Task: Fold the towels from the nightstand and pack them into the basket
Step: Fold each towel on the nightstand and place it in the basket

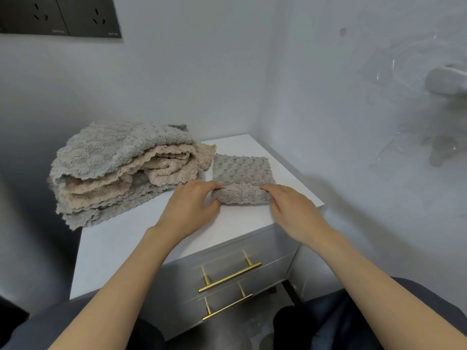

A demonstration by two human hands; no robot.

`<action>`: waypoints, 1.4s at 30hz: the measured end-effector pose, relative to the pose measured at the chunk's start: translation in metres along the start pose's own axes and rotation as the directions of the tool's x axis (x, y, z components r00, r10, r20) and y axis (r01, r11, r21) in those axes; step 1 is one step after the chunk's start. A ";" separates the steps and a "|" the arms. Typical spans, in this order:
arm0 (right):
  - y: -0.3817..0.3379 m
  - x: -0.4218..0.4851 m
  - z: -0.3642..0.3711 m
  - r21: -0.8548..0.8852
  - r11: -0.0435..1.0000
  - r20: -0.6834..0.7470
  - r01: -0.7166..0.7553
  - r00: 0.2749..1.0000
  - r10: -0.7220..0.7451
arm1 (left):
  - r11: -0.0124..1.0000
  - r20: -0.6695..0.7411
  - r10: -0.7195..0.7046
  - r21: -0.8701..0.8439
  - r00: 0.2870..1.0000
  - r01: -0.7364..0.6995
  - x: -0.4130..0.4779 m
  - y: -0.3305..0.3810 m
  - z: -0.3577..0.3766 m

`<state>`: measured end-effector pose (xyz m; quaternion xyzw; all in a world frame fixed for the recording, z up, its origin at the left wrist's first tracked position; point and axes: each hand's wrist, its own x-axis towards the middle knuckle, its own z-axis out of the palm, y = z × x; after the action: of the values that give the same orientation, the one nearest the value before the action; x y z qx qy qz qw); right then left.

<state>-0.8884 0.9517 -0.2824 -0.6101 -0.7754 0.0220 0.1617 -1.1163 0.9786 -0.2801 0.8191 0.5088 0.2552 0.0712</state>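
A small grey-beige textured towel (241,170) lies flat on the white nightstand top (121,238), its near edge rolled over into a fold. My left hand (194,205) pinches the left end of that folded edge. My right hand (290,208) grips its right end. To the left, a loose pile of grey and beige towels (118,170) sits heaped on the nightstand's back left part. No basket is in view.
The nightstand has two grey drawers with gold bar handles (228,276) facing me. White walls meet in a corner behind it. Dark wall sockets (60,16) are at the upper left, and a white fitting (444,82) sticks out of the right wall. My knees are below.
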 end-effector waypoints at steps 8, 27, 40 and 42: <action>0.003 0.008 -0.008 0.540 0.832 -0.083 -0.130 0.975 0.206 | 0.905 0.128 -0.198 -0.357 0.972 0.232 0.007 0.002 -0.008; -0.016 0.019 0.004 0.058 0.978 -0.360 -0.202 0.909 0.210 | 0.910 -0.024 -0.403 -0.116 0.915 0.398 0.018 0.001 0.016; -0.050 0.011 0.032 -0.151 0.979 -0.037 0.137 0.989 -0.144 | 0.901 0.015 -0.406 -0.158 0.914 0.403 0.020 0.000 0.015; -0.045 0.008 0.029 -0.156 0.979 -0.014 0.130 0.991 -0.134 | 0.902 0.018 -0.406 -0.155 0.914 0.404 0.020 0.001 0.015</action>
<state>-0.9400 0.9526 -0.2983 -0.5682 -0.8115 -0.0568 0.1244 -1.1012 0.9977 -0.2857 0.6856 0.6469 0.2796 0.1823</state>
